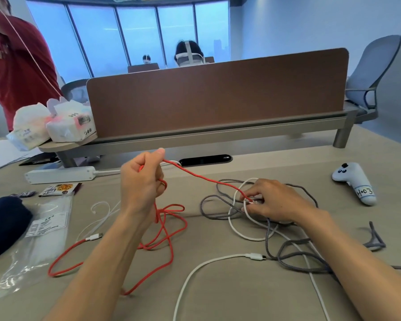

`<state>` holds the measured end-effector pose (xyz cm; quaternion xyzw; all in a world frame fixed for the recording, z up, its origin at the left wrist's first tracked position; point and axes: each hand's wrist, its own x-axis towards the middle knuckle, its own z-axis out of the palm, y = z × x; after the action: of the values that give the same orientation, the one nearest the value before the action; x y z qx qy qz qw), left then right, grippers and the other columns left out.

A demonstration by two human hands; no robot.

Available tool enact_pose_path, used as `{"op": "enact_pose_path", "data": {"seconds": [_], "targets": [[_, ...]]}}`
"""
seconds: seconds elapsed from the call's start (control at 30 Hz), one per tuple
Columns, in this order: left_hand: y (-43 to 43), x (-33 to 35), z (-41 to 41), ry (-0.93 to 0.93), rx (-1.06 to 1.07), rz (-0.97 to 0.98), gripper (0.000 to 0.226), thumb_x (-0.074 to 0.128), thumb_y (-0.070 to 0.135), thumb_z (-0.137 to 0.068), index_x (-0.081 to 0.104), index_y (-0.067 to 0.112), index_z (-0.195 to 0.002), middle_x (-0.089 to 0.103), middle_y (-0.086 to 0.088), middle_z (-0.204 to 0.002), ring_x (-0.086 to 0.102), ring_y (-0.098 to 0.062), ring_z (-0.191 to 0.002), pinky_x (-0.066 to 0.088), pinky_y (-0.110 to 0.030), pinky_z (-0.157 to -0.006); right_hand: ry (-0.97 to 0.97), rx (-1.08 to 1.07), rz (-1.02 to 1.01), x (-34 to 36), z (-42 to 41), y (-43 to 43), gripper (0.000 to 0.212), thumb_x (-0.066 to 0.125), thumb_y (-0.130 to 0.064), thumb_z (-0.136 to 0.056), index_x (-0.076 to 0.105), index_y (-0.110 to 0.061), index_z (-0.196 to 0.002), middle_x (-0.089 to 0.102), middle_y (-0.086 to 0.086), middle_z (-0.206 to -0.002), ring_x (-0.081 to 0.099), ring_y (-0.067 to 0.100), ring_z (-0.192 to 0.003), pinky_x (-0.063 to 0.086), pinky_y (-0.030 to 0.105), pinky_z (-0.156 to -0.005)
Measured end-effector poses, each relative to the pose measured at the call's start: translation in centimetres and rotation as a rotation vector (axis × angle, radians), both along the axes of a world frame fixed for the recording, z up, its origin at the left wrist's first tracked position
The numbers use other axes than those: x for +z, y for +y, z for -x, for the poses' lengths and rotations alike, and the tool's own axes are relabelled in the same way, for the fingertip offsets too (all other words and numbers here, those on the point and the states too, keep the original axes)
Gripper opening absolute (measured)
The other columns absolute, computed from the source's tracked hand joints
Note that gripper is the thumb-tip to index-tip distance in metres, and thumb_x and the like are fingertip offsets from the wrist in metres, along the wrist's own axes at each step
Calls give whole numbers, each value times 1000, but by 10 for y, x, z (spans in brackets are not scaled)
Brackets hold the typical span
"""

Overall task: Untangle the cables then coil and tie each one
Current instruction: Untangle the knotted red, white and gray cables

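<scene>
A red cable (169, 235) lies in loose loops on the beige desk (218, 297), one white plug end at the left. My left hand (141, 181) is raised and grips a bunch of its loops. From there a taut red strand runs right and down to my right hand (273, 201), which pinches the cable's other end over a tangle. That tangle is a grey braided cable (294, 256) wound with a white cable (202, 267), whose white plug lies at the front.
A white power strip (60, 174), a snack packet (58, 189), a clear plastic bag (39, 239) and dark cloth (5, 225) lie left. A white controller (354, 181) and grey ties (375, 239) lie right. A brown divider (218, 98) stands behind, with tissue packs (53, 121); a person stands far left.
</scene>
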<state>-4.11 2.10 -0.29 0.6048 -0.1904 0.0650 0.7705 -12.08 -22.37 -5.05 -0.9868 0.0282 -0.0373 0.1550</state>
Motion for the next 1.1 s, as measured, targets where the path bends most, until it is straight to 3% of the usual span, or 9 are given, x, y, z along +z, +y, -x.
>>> {"op": "enact_pose_path", "data": {"seconds": [0.2,0.37,0.53,0.67,0.8,0.87,0.97,1.03,1.1], "targets": [[4,3,-3,12,-5,-30,46,56,20,-93,51,18,-48,39,-11,-59,20,-9,-38,12,-32,-47,45,43,-23,8,2,-5,41,65,-48,-77,61,-43,-118,48,-21,-108,47,8,-106,46,33,-91],[0,-1,-3,25,-37,-88,44,56,22,-94,50,15,-51,46,-4,-52,21,-8,-35,13,-26,-44,-22,145,-103,13,3,-1,17,67,-34,-84,72,-32,-101,45,-30,-90,42,-19,-89,33,6,-72],[-4,-4,1,30,-80,-126,47,55,26,-94,45,12,-50,45,-4,-50,21,-9,-35,16,-22,-42,-90,88,-151,0,-4,3,12,66,-40,-84,72,-30,-84,55,-20,-95,51,-1,-88,38,21,-76],[-4,-9,-2,13,-37,-243,52,56,40,-93,50,14,-49,43,-13,-56,24,-12,-39,19,-22,-43,-283,35,-401,8,-3,9,14,61,-27,-91,71,-19,-85,65,-12,-76,56,-4,-64,39,13,-60],[-5,-17,-4,-99,10,-463,46,53,40,-95,61,15,-57,49,2,-48,36,-6,-41,29,-23,-47,-389,20,-695,20,1,15,11,63,-16,-90,71,-13,-83,71,-1,-73,63,2,-62,44,12,-58],[-7,-18,-4,-147,6,-607,33,54,36,-94,67,18,-71,65,5,-65,49,-1,-51,40,-25,-57,-360,47,-794,27,5,20,10,65,-12,-89,71,-9,-81,69,1,-68,57,0,-52,40,9,-51],[-8,-23,-5,-176,90,-786,16,60,36,-90,59,23,-100,65,10,-93,60,-4,-78,49,-27,-73,-333,117,-886,35,11,28,10,66,-9,-86,71,-6,-78,66,2,-61,49,4,-47,36,12,-46],[-7,-27,-6,-259,199,-914,35,63,40,-86,46,28,-114,54,16,-109,54,-7,-100,37,-31,-88,-330,151,-919,39,14,32,9,67,-7,-85,70,-4,-77,65,1,-59,48,5,-46,37,13,-46],[-7,-29,-2,-429,359,-1010,44,65,42,-83,43,30,-119,44,20,-114,45,-6,-108,18,-27,-84,-313,183,-917,43,17,37,10,67,-7,-85,70,-3,-77,65,1,-59,51,7,-48,40,16,-47]]}}
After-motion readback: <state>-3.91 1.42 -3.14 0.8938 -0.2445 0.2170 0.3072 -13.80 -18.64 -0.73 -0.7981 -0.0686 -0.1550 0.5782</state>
